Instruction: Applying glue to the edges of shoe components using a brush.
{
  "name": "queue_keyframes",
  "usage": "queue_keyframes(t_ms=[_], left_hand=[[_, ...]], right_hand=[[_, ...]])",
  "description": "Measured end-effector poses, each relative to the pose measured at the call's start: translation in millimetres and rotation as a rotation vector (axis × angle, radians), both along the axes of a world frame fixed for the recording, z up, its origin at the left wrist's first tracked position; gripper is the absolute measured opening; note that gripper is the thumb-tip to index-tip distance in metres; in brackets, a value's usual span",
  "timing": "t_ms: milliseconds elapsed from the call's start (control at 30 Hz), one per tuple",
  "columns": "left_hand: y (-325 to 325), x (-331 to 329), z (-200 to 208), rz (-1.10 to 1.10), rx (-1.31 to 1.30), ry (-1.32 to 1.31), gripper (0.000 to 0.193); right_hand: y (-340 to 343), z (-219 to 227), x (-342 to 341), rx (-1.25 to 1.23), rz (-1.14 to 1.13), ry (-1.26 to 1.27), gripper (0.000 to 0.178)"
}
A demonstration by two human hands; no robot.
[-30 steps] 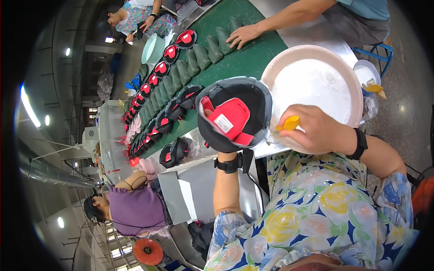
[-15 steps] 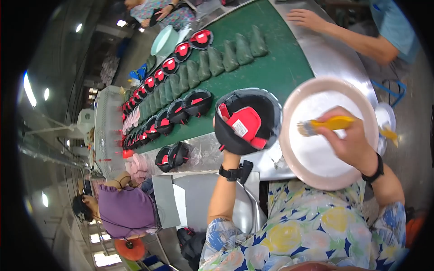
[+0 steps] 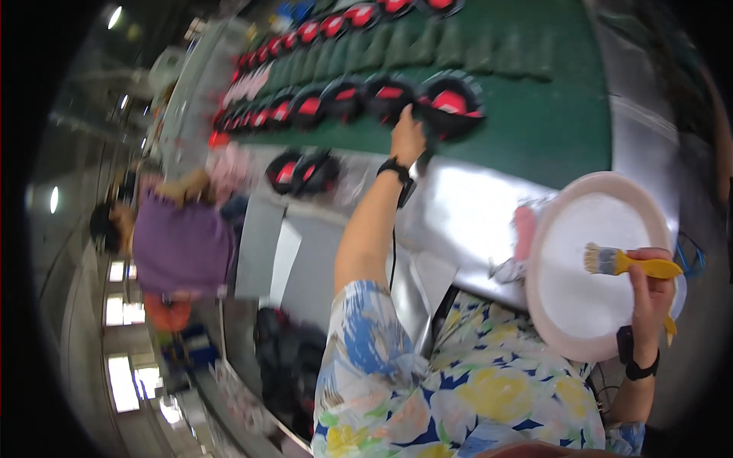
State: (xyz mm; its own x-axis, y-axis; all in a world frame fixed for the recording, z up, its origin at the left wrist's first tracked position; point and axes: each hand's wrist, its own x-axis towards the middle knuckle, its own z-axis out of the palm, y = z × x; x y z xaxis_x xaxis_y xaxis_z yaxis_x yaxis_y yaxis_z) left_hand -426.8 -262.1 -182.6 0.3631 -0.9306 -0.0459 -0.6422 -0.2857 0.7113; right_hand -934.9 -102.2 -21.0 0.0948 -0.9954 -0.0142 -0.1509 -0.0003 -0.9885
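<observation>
At the near end of a row on the green tabletop, my left hand (image 3: 408, 139) grips the left edge of a black shoe upper (image 3: 469, 120) with a red lining. Motion blurs its fingers somewhat. The upper rests close beside another black and red upper (image 3: 388, 93) in the row. My right hand (image 3: 650, 294) is closed around the yellow handle of a paintbrush (image 3: 607, 259). Its pale bristles point left, above the white contents of a round pale pink basin (image 3: 537, 305).
Behind the uppers runs a row of dark green shoe-shaped pieces (image 3: 450, 46), then more black and red uppers (image 3: 360, 15). Two uppers (image 3: 305, 172) lie on the metal edge to the left. Beside the basin is a pink piece (image 3: 524, 233). A person in purple (image 3: 183, 237) sits at left.
My left hand has carried the shoe upper from beside the basin forward to the row's end. The brush stays in my right hand over the basin. The view has turned left.
</observation>
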Motion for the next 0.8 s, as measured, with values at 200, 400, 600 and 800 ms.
queue_keyframes(t_ms=[200, 400, 600, 800], left_hand=[[132.6, 56.3, 115.4, -0.053, -0.193, -0.377, 0.037], [458.1, 220.0, 140.0, 0.363, 0.842, -0.409, 0.091], [524.5, 146.8, 89.0, 0.141, 1.238, -0.508, 0.085], [407.5, 118.5, 135.9, -0.024, 0.654, 0.109, 0.023]], right_hand=[[-1.6, -24.5, -50.3, -0.086, 0.102, 0.232, 0.016], [-15.6, -38.0, -50.6, -0.1, 0.224, 0.188, 0.02], [5.3, -34.9, -39.4, -0.068, 0.293, 0.096, 0.018], [18.1, -21.7, -22.6, -0.136, 0.315, 0.109, 0.017]])
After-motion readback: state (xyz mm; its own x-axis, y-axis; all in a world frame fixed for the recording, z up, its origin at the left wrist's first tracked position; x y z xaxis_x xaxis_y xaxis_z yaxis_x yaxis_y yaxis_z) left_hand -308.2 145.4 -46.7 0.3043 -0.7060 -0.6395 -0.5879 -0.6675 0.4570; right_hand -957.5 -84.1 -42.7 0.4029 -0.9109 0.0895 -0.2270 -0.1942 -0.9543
